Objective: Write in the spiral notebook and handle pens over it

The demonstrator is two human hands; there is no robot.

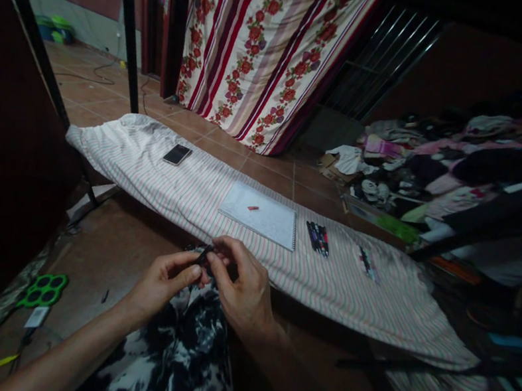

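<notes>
Above my lap, a small black object (203,254) is pinched between both hands; its kind cannot be made out. My left hand (172,274) grips it between thumb and fingers. From the other side, the fingers of my right hand (243,283) close on its upper end, partly hiding it. Just beyond them, a white spiral notebook (269,224) lies on a striped cloth (151,186), with a short orange-red piece (253,207) on its page. To its right sit a bundle of dark pens (318,239) and a second cluster of slim pens (369,264).
A phone (178,154) lies on the cloth at left. Dark metal posts (129,20) frame the space. On the floor at lower left are a green holed object (43,290) and a yellow piece (6,360). Clothes (449,161) are heaped at right, behind hangs a flowered curtain (261,47).
</notes>
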